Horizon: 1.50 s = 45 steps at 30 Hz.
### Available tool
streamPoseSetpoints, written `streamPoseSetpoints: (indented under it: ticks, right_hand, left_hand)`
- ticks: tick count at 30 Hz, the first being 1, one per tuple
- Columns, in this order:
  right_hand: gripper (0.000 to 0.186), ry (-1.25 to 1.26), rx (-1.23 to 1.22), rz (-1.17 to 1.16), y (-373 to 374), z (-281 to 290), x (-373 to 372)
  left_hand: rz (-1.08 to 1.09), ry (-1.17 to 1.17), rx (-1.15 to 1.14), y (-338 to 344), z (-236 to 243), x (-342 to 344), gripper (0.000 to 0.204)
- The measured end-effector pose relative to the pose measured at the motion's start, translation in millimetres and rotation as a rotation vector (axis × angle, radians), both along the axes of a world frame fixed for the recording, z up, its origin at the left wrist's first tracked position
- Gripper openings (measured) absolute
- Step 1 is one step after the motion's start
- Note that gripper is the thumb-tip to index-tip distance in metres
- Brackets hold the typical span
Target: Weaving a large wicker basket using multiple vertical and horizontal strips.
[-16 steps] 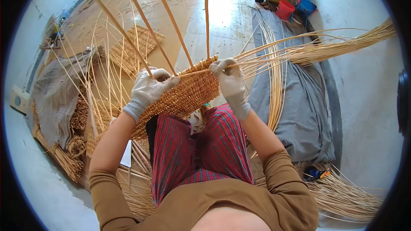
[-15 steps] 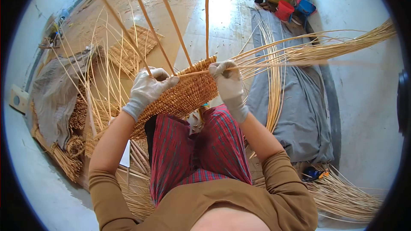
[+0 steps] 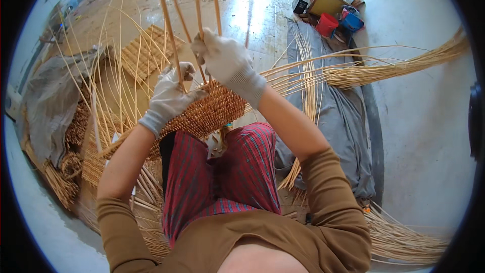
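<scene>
A brown woven wicker panel [image 3: 209, 114] rests slanted above my knees, with several tall wicker stakes [image 3: 165, 10] rising from its upper edge. My left hand [image 3: 169, 96], in a pale work glove, is closed on that edge, its thumb along the near side and its fingers around the foot of a stake. My right hand [image 3: 227, 60], gloved as well, is raised over the panel's right part among the stakes. Its fingers are curled together next to one stake; whatever they grip is hidden by the glove.
At the right a bundle of long wicker rods [image 3: 399, 71] crosses a grey cloth [image 3: 343, 136]. Loose rods [image 3: 409, 235] lie at the lower right. A red bucket [image 3: 327, 24] stands far right beside a blue stool [image 3: 352, 21]. Woven pieces and another grey cloth [image 3: 48, 106] are at the left.
My right hand has moved up and left, from the panel's right corner to among the stakes. The stakes now lean closer together. My left hand stays on the edge.
</scene>
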State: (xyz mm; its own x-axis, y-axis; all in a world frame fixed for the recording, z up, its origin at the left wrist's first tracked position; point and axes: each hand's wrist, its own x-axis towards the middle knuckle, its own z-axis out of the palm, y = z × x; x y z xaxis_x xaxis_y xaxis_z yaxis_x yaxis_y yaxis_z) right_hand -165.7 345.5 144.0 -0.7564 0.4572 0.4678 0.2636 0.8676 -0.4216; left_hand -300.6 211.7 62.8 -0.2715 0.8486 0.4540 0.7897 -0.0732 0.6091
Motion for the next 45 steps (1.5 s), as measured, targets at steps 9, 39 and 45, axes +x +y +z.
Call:
streamPoseSetpoints:
  ticks: [9,39,45]
  right_hand:
    - [0.019,-0.621,0.349,-0.193,8.5,22.5,-40.4]
    - [0.02,1.125,-1.164,0.208,44.6,-151.7,80.8]
    - [0.021,1.202,-0.846,0.258,8.4,-138.5,82.3]
  left_hand:
    - [-0.257,0.071,0.024,3.0,17.4,5.1,0.064]
    - [-0.032,0.259,-0.261,26.8,21.2,17.8,0.057]
    - [0.057,0.126,-0.305,26.5,30.6,26.9,0.044]
